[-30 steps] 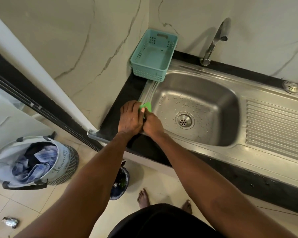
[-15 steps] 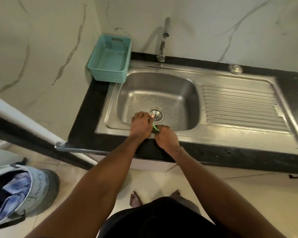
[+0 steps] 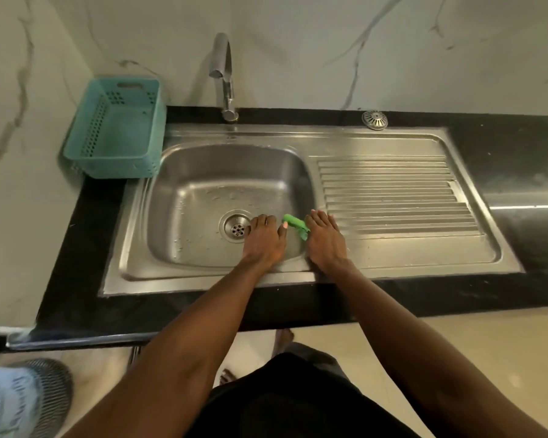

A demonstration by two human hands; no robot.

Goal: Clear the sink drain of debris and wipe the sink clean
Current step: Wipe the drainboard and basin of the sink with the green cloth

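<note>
**Both hands at the right edge of the sink basin, a green cloth between them**

The left hand (image 3: 264,240) reached over the right part of the basin, its fingers fairly straight and pointing away from the person, fingertips just beside the drain (image 3: 236,227). Its thumb touched the near end of the green cloth (image 3: 295,225); whether the thumb pinched the cloth or merely rested against it could not be told. The right hand (image 3: 325,240) lay on the steel rim where the basin met the ribbed draining board (image 3: 396,197), fingers extended flat. The cloth's other end disappeared under the inner edge of that hand, so how firmly it was held there could not be made out either.

The cloth itself was bunched into a small strip, lying across the right lip of the sink (image 3: 203,172) between the two hands. Water droplets speckled the basin floor around the drain.

A teal plastic basket (image 3: 117,131) stood on the black counter (image 3: 503,147) at the sink's left rear corner, touching the marble wall. The tap (image 3: 223,74) rose behind the basin, spout curving forward. A small round metal strainer (image 3: 374,119) sat on the counter behind the draining board. A laundry hamper (image 3: 16,403) showed on the floor at lower left, blurred.
</note>
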